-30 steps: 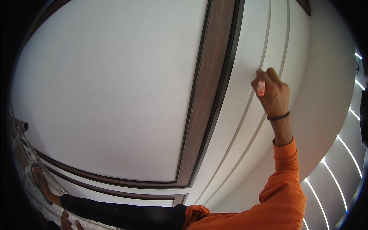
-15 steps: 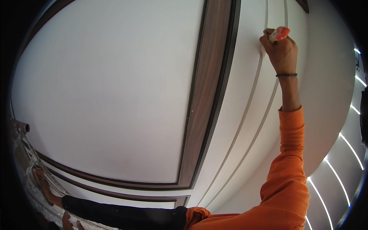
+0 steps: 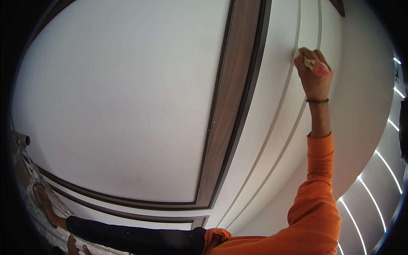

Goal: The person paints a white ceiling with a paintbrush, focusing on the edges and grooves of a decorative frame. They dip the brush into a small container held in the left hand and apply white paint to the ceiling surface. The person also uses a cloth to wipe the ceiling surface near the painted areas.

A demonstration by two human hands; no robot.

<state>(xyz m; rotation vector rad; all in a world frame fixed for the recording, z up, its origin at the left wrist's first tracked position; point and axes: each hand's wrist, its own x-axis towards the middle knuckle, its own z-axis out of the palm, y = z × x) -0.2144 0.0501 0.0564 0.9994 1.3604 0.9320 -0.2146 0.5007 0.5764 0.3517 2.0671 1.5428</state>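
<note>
Brush with a red-orange butt end sits in my right hand, my fingers curled closed round its handle and the thumb side turned left. Its pale tip shows past my fingers at the left groove of a white band; they hide part of it, so I cannot tell how firmly it touches. A dark beaded bracelet circles my wrist, and below that my orange sleeve runs to the lower edge. A second groove runs alongside the first, passing behind my hand. Left of the band is a dark brown frame, bordering a broad pale panel. Lower left, a dark trouser leg stretches to a bare foot by a white-flecked platform, a pipe end above it. Farthest off, at the right, bright light strips cross a grey surface
</note>
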